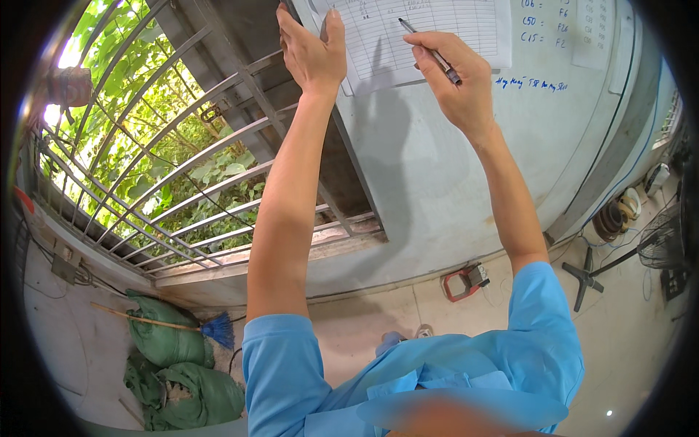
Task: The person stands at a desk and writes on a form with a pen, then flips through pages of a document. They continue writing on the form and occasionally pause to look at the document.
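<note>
My right hand [455,80] is closed around a dark pen [431,51]. The pen's tip points up and left over a ruled paper sheet [466,44] on a pale wall. My left hand [313,58] is raised beside the sheet's left edge, at the border of the barred window opening. Its thumb stands apart from the fingers, which stretch upward; what the palm touches is hidden.
Curved metal window bars [182,175] take up the left side. Below lie green sacks [200,393] and a blue-bristled broom [218,331]. A red-and-black device [466,282] sits at the wall's foot. A standing fan [659,240] is at the far right.
</note>
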`<action>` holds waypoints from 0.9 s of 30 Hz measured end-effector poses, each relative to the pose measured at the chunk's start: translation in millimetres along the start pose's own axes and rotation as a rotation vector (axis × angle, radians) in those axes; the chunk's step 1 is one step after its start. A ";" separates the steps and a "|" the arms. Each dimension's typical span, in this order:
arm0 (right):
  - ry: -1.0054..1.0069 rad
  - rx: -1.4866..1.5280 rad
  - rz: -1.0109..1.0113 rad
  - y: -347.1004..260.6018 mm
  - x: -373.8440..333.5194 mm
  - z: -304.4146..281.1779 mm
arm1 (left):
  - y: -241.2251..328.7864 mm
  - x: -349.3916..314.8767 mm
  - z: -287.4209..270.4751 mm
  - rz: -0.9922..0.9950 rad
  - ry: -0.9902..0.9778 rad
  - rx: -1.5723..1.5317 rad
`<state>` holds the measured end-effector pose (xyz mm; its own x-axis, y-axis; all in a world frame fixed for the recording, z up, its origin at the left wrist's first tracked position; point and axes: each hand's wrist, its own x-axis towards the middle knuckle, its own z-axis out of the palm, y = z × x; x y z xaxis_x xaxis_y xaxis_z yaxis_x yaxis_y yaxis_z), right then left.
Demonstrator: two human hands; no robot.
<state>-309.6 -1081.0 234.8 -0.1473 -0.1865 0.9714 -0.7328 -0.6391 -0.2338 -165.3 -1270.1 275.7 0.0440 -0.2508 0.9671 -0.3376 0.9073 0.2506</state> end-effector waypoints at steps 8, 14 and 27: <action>0.012 -0.006 -0.001 -2.1 -0.5 0.5 | -3.7 0.2 2.6 -0.007 0.027 -0.008; 0.026 0.036 0.048 0.4 -2.4 4.5 | -6.6 -1.0 4.0 0.035 0.045 -0.050; 0.067 0.103 0.091 0.1 -9.6 15.0 | -8.3 -0.9 4.3 0.016 0.022 -0.022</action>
<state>-298.3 -1090.4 224.8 -0.2571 -0.1991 0.9456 -0.6426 -0.6957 -0.3212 -166.5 -1278.9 272.6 0.0596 -0.2293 0.9715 -0.3173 0.9184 0.2363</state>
